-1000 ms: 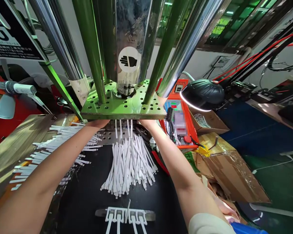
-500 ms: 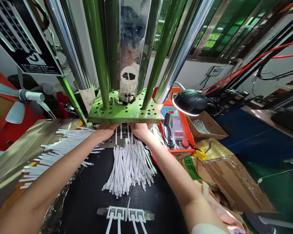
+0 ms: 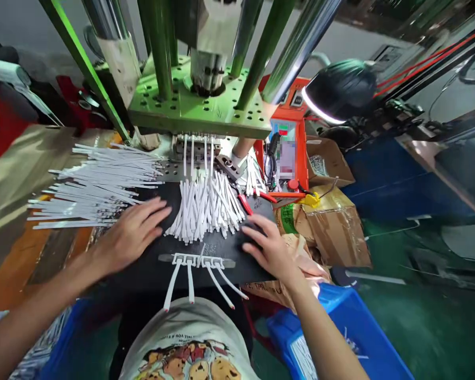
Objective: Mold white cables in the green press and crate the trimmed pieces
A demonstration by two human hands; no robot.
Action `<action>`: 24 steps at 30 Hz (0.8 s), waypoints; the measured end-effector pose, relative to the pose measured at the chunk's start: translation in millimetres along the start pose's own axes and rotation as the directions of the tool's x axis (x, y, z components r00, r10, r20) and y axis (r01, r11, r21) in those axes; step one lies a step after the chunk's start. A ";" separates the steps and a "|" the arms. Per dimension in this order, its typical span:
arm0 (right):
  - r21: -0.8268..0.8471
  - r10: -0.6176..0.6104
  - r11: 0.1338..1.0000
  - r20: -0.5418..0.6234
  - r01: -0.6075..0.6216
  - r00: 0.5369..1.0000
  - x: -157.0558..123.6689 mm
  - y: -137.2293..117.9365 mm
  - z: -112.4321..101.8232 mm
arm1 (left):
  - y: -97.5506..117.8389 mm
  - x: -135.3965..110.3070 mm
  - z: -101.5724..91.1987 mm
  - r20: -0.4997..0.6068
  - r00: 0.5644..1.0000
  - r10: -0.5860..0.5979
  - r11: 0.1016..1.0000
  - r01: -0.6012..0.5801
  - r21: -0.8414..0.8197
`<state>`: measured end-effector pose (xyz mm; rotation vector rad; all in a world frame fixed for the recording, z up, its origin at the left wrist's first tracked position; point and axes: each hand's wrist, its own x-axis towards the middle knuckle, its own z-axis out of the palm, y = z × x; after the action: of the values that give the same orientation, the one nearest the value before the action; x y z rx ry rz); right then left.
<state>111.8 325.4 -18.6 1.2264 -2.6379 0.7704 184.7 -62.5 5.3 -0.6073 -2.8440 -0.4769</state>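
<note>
My left hand (image 3: 132, 232) lies flat, fingers spread, on the black work surface (image 3: 217, 248), just left of a fan of white cable pieces (image 3: 206, 203). My right hand (image 3: 271, 248) rests palm down on the same surface's right edge, holding nothing. Between my hands sits a metal bar with a moulded white strip (image 3: 196, 261), its white cables (image 3: 190, 282) hanging toward me. More white cables hang from the mould (image 3: 196, 150) under the green press plate (image 3: 198, 108).
A pile of long white cables (image 3: 91, 182) lies at the left. An orange control box (image 3: 288, 150) and a black lamp (image 3: 338, 89) stand at the right. Cardboard boxes (image 3: 332, 227) and a blue bin (image 3: 340, 338) sit lower right. Red-handled cutters (image 3: 247, 203) lie beside the fan.
Both hands have pulled back from under the green press plate and come down flat onto the black surface. The view has tilted downward.
</note>
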 end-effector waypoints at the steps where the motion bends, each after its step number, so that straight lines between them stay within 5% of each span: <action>1: -0.001 0.018 1.000 0.020 -0.018 1.000 -26.0 -4.0 -3.0 | 9.5 -34.0 0.9 0.005 0.999 0.040 0.998 -0.040 0.041; 4: -0.102 0.063 0.993 0.091 -0.054 0.994 -75.3 -13.1 -2.6 | 29.1 -107.3 5.4 0.081 0.996 0.027 0.982 -0.041 0.183; 6: -0.221 0.088 0.973 0.105 -0.063 0.991 -87.1 -15.3 3.7 | 34.6 -126.8 9.8 0.124 0.992 -0.034 0.959 -0.002 0.283; 10: -0.331 0.118 0.940 0.089 -0.082 0.989 -88.2 -13.2 15.8 | 39.1 -123.0 16.3 0.170 0.979 -0.113 0.942 0.051 0.332; 15: -0.316 0.099 0.945 0.023 -0.087 0.995 -86.7 -12.7 18.9 | 50.7 -113.5 16.1 0.039 0.975 -0.220 0.953 0.206 0.224; 19: -0.325 0.096 0.942 0.014 -0.086 0.995 -86.3 -14.3 18.5 | 54.3 -114.7 16.1 0.036 0.966 -0.254 0.946 0.241 0.215; 24: -0.331 0.103 0.939 0.014 -0.093 0.995 -84.4 -16.3 17.8 | 43.4 -118.1 18.5 0.049 0.993 -0.108 0.941 0.086 0.328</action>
<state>181.3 364.9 -54.9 1.0298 -2.7236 0.3015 306.8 -61.4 -30.1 -0.4276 -2.9308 0.0059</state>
